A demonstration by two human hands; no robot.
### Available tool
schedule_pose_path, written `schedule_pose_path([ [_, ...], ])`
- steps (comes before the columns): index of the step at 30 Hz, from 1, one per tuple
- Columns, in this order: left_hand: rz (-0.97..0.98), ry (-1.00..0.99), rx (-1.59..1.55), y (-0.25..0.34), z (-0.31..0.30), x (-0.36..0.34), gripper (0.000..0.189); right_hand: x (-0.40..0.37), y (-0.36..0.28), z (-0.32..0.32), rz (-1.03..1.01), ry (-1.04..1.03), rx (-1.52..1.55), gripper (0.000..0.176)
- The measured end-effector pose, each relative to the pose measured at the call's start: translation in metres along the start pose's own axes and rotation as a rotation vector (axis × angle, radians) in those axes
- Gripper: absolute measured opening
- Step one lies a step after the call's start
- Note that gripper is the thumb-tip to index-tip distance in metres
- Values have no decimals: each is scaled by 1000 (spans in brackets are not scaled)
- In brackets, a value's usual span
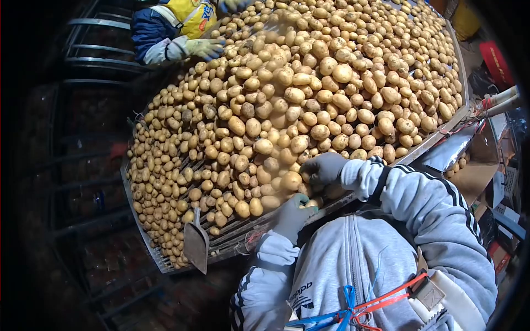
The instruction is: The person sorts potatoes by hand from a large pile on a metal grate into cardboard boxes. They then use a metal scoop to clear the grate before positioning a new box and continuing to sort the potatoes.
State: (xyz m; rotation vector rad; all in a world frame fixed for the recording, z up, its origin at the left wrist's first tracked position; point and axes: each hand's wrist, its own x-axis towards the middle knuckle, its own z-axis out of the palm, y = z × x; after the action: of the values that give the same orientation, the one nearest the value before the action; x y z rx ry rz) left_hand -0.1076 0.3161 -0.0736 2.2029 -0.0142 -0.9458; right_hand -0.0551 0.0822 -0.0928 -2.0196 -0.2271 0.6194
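A thick layer of potatoes (pixel 265 146) covers a slatted sorting table (pixel 212 241) in front of me. My left hand (pixel 291 216), in a grey glove with green fingertips, is at the near edge, its fingers curled round a small potato. Just to the right and a little farther in, my right hand (pixel 326 167), in a dark grey glove, reaches down among the potatoes. Its fingers are bent inward and partly hidden, so what they grip cannot be made out. The two hands are close together but apart.
A flat metal scoop (pixel 196 245) stands at the near left edge. Across the table, a co-worker's gloved hand (pixel 204 48) touches the potatoes. Metal rails (pixel 102 60) line the left. Cardboard (pixel 480 179) and a red container (pixel 497 63) are at the right. Ribbons hang across my front.
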Motion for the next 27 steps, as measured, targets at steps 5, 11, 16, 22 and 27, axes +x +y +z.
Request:
schedule_pose_path([
  [5,-185,-63,-595,19,-34,-11,42,-23,29,-10,165,131,613,36],
  [11,155,-150,-565,95,-10,0,39,-81,-4,-25,161,-49,1009,42],
  [16,128,-66,-591,145,10,19,32,-117,64,-33,-468,377,198,42],
  [22,835,-247,-105,210,108,32,48,-177,57,-28,85,480,1143,41],
  [27,659,-500,-169,252,175,22,58,-258,93,-37,61,807,1274,35],
])
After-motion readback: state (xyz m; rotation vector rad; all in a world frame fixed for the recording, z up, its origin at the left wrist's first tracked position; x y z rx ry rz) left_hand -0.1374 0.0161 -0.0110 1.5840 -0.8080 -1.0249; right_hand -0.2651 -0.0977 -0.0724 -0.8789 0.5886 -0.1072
